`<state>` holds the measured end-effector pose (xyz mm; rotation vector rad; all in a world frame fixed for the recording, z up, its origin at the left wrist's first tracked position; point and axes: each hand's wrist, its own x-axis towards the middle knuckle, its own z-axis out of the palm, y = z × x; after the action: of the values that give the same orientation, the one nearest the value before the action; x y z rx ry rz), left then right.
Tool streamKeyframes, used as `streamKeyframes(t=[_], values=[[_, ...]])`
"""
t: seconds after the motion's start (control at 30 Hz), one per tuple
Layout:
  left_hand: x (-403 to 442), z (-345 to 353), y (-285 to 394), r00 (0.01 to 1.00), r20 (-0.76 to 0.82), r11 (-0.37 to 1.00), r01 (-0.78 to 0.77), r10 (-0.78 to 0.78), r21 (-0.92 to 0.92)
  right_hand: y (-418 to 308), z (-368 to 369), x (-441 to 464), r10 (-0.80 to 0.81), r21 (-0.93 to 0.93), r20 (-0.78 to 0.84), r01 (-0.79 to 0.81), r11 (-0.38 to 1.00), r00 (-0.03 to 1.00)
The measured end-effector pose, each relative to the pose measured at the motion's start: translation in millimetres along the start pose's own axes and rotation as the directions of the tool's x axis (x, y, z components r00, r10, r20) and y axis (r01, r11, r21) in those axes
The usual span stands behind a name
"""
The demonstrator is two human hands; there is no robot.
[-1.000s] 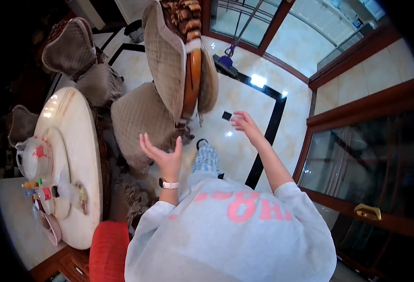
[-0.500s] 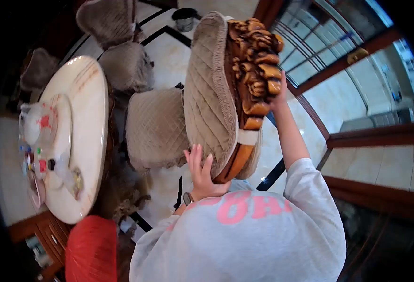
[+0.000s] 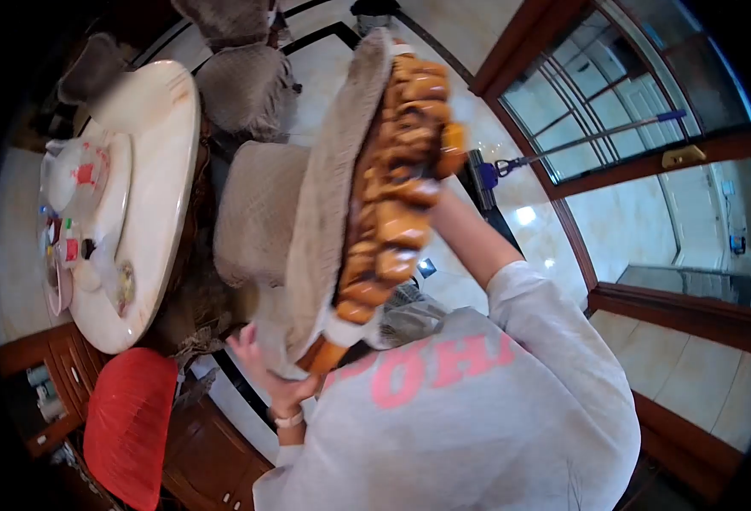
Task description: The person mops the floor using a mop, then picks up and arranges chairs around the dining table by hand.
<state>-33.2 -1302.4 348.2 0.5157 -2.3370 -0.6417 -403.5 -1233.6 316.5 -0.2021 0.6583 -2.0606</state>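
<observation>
A dining chair (image 3: 328,196) with a quilted grey-brown cover and a glossy carved wooden back edge (image 3: 401,179) stands close in front of me, tilted in view. My right forearm (image 3: 477,243) reaches to the far side of the carving, and the right hand itself is hidden behind it. My left hand (image 3: 269,366), with a band on its wrist, is at the near lower corner of the chair back. Its fingers are spread, with the palm side against or just beside the cover. The covered seat (image 3: 256,213) shows beyond the back.
To the left is a round marble table (image 3: 158,213) with a plastic bag (image 3: 77,175) and small items. A red rounded thing (image 3: 128,426) is below it. More covered chairs (image 3: 243,89) stand behind. Right of me are a mop (image 3: 486,175) and a glass door (image 3: 614,102).
The chair back has swung left and turned, showing its carved edge more fully. Both arms shifted left with it. The right hand went from partly visible to hidden, and the mop came into view.
</observation>
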Motion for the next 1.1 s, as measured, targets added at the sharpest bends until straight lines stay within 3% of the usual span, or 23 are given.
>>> streamKeyframes(t=[0.1, 0.13, 0.2, 0.27, 0.33, 0.4, 0.43, 0.47, 0.5, 0.57, 0.63, 0.67, 0.7, 0.77, 0.83, 0.9, 0.97, 1.1], values=[[-13, -21, -4, 0.974, -0.109, 0.98, 0.199, -0.197, 0.011, 34, 15, 3, 0.087, -0.005, 0.023, -0.087, 0.996, 0.996], [-15, -30, -5, 0.961, -0.135, 0.969, 0.247, -0.242, 0.024, 34, 28, -3, 0.204, 0.015, -0.039, -0.204, 0.979, 0.978], [-12, -47, -3, 0.964, -0.134, 0.967, 0.242, -0.229, 0.085, 64, 12, 5, 0.248, -0.037, -0.081, -0.251, 0.967, 0.965], [1, -53, 14, 0.957, -0.161, 0.967, 0.252, -0.243, 0.038, 47, 43, -11, 0.455, -0.103, -0.095, -0.463, 0.88, 0.886], [19, -47, 39, 0.94, -0.26, 0.975, 0.223, -0.22, -0.019, 66, 24, 1, 0.443, -0.148, -0.097, -0.453, 0.879, 0.891], [42, -28, 61, 0.91, -0.406, 0.996, 0.081, -0.085, -0.027, 59, 26, 0, 0.478, -0.243, -0.165, -0.505, 0.828, 0.863], [49, -13, 72, 0.914, -0.397, 0.997, 0.075, -0.082, -0.033, 53, 18, 0, 0.515, -0.211, -0.07, -0.517, 0.829, 0.854], [57, 1, 82, 0.861, -0.506, 0.997, -0.028, 0.058, 0.067, 47, 10, 2, 0.546, -0.182, 0.03, -0.532, 0.827, 0.837], [65, 16, 93, 0.78, -0.592, 0.977, -0.114, 0.2, 0.18, 38, 0, 0, 0.544, -0.177, 0.028, -0.532, 0.828, 0.838], [94, 57, 120, 0.691, -0.578, 0.901, -0.328, 0.434, 0.285, 16, -20, -5, 0.639, -0.32, 0.092, -0.585, 0.745, 0.763], [110, 83, 133, 0.675, -0.474, 0.825, -0.472, 0.565, 0.311, 12, -64, -22, 0.733, -0.182, 0.002, -0.721, 0.669, 0.68], [116, 94, 133, 0.676, -0.471, 0.823, -0.483, 0.567, 0.299, 8, -92, -37, 0.72, -0.204, -0.009, -0.706, 0.678, 0.694], [122, 106, 134, 0.753, -0.427, 0.865, -0.456, 0.501, 0.21, 3, -121, -58, 0.708, -0.22, -0.022, -0.694, 0.685, 0.706], [127, 129, 131, 0.881, -0.364, 0.948, -0.318, 0.304, 0.023, -23, -175, -102, 0.681, -0.115, -0.271, -0.725, 0.679, 0.681], [144, 151, 134, 0.94, -0.314, 0.977, -0.179, 0.136, -0.115, -52, -227, -125, 0.669, 0.059, -0.446, -0.726, 0.685, 0.594], [165, 174, 132, 0.963, -0.267, 0.977, -0.079, 0.024, -0.198, -84, -269, -132, 0.6, 0.198, -0.55, -0.608, 0.769, 0.581], [189, 200, 129, 0.968, -0.251, 0.979, -0.055, 0.004, -0.197, -131, -302, -130, 0.471, 0.189, -0.617, -0.461, 0.867, 0.631], [260, 270, 121, 0.966, -0.26, 0.977, -0.054, -0.002, -0.209, -240, -366, -95, 0.197, 0.166, -0.891, -0.111, 0.98, 0.409]])
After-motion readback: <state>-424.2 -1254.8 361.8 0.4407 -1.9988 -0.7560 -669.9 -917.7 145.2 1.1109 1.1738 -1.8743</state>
